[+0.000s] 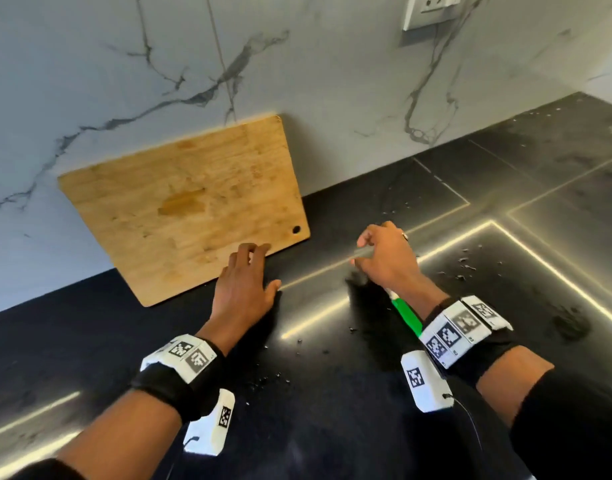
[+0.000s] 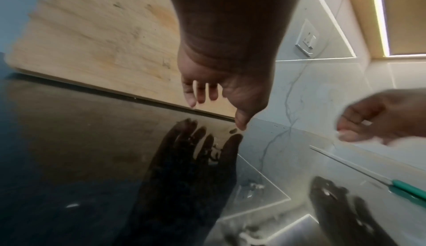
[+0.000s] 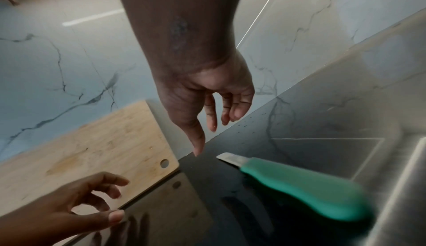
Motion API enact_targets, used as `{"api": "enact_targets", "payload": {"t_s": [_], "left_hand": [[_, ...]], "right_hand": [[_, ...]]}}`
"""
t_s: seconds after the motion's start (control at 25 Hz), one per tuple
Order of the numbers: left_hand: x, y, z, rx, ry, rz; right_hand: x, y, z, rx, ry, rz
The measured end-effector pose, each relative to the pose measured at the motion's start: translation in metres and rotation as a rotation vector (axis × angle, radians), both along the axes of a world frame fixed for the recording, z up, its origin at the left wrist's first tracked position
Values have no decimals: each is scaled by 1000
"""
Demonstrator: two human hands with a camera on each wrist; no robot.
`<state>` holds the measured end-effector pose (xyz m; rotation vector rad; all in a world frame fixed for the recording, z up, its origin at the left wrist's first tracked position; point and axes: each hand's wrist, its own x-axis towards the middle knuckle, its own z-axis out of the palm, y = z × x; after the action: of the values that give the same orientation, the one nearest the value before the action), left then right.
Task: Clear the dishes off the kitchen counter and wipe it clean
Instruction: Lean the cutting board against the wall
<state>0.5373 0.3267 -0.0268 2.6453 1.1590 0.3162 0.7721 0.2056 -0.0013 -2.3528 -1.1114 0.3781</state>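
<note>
A wooden cutting board (image 1: 183, 209) leans against the marble wall, its lower edge on the black counter (image 1: 332, 403). My left hand (image 1: 259, 268) hovers at the board's lower right edge with loosely curved fingers and holds nothing; the left wrist view shows the left hand (image 2: 216, 104) just above the glossy counter. A knife with a green handle (image 1: 406, 315) lies under my right hand (image 1: 380, 254). In the right wrist view the right hand (image 3: 212, 122) hangs relaxed and empty above the knife (image 3: 299, 186), beside the board (image 3: 92, 149).
Small crumbs and wet specks (image 1: 464, 268) dot the counter to the right and in front of me. A wall socket (image 1: 429, 8) sits high on the backsplash. Bright strip-light reflections cross the counter.
</note>
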Motion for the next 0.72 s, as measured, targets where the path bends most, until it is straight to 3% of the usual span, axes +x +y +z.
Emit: {"api": "enact_targets", "payload": {"t_s": [0.16,0.24,0.32,0.44,0.72], "left_hand": [[12,12,-11,-124,46,54],[14,16,-13,-131,52,59],[13,18,-12,-123,53,67],[10,20,-11,-87,47,38],[-18,21,-14,-90,96,71]], "right_hand": [[11,-77,3,-237,-10,-95],[15,-95,-7,-349,57,-93],[17,-97,-17,-338,153,-102],[21,-77,-21,-295,153,-110],[41,52,-9,-294,-132,22]]}}
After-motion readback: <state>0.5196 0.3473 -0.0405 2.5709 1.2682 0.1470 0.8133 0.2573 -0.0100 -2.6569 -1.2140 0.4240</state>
